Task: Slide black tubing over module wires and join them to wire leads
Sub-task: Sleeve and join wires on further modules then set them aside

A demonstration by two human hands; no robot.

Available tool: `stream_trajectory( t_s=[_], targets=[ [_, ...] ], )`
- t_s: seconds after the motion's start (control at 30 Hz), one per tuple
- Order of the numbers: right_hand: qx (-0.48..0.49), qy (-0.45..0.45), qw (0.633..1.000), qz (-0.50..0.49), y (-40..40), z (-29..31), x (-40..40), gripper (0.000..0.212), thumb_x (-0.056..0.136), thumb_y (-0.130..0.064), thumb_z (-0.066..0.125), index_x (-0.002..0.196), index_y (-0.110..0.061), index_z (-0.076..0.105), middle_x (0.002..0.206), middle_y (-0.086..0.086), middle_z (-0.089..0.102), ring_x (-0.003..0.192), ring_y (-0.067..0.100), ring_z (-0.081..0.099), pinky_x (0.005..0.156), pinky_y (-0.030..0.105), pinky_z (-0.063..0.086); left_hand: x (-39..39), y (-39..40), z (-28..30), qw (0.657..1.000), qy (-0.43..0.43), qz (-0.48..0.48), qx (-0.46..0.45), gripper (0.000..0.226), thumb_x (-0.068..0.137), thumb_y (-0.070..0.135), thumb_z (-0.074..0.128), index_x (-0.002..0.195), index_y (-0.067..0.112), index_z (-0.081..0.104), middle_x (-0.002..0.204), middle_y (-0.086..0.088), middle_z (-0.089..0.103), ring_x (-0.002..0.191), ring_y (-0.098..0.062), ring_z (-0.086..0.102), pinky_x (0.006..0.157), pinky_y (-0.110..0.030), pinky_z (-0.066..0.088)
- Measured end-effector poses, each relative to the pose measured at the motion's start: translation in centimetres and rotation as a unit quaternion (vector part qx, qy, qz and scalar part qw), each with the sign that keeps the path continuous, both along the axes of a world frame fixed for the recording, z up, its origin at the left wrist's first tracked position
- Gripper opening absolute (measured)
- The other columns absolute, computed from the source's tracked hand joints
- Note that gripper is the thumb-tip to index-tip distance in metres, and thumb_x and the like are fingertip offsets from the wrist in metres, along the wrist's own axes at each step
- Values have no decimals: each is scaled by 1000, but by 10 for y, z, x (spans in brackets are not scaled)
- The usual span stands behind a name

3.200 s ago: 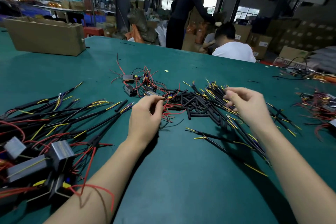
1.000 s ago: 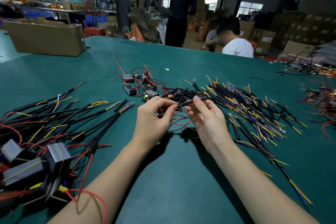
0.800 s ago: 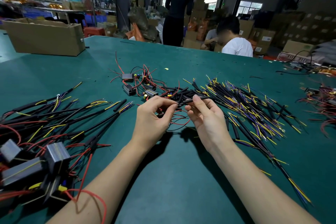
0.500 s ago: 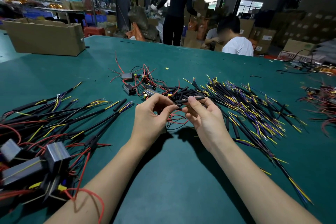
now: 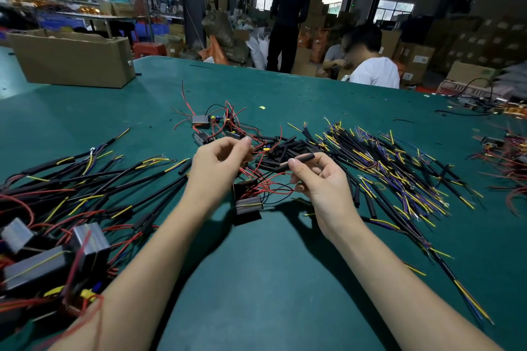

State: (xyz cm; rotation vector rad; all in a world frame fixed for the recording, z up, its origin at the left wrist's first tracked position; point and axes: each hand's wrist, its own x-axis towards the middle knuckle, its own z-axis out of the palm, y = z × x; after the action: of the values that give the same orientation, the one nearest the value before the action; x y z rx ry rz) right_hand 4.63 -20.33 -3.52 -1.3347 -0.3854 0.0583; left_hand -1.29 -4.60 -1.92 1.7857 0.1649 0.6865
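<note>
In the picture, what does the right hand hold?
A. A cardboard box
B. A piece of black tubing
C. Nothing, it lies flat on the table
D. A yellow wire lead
B: the right hand pinches a short piece of black tubing between thumb and fingers, raised above the green table.

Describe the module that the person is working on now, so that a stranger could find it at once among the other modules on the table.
On the green table, look between the two hands, left hand and right hand. Just below them hangs a small dark module on thin red wires that rise to the left hand. Unlike the other modules, which lie on the table, this one is lifted and casts a shadow beneath.
</note>
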Motion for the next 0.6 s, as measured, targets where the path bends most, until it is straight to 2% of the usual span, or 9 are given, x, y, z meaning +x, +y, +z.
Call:
stream_trajectory(
  t_s=[0.07,0.13,0.23,0.43,0.5,0.6],
  targets=[
    [-2,-4,1000,-3,1,-1,1,11,86,-8,67,85,-15,58,66,-10,66,58,3,57,56,12,43,-4,6,7,990,98,-59,82,23,88,34,65,81,14,74,79,-1,73,67,0,58,66,-11,43],
    [-3,-5,1000,-3,1,-2,1,11,85,-9,68,84,-15,59,65,-11,66,58,2,58,57,11,43,-5,7,10,976,152,-85,133,18,83,33,72,78,17,75,68,5,71,59,4,55,57,-4,39],
    [3,-4,1000,0,1,-2,1,10,85,-9,69,84,-13,59,64,-11,64,59,3,58,59,10,44,-6,9,11,974,160,-94,131,8,77,23,79,76,15,76,56,13,66,53,10,55,54,-1,38],
    [-32,-40,998,35,4,-4,-3,7,82,-8,71,84,-6,64,74,-2,69,68,4,62,69,12,46,-6,5,7,979,128,-81,139,11,73,21,82,67,25,73,66,5,70,55,6,54,56,-4,39],
    [-51,-52,996,44,4,-4,-3,7,81,-7,72,79,-9,66,72,-4,69,70,4,62,70,12,47,-5,4,5,979,127,-82,138,9,73,18,81,74,24,75,66,-1,70,56,-1,53,58,-13,41],
    [-94,-81,992,38,4,-6,-3,10,80,-9,74,74,-15,68,72,-4,69,72,5,62,71,14,46,-5,7,6,970,149,-112,155,16,74,18,81,87,24,76,61,6,68,53,-1,52,57,-15,41]
  ],
)
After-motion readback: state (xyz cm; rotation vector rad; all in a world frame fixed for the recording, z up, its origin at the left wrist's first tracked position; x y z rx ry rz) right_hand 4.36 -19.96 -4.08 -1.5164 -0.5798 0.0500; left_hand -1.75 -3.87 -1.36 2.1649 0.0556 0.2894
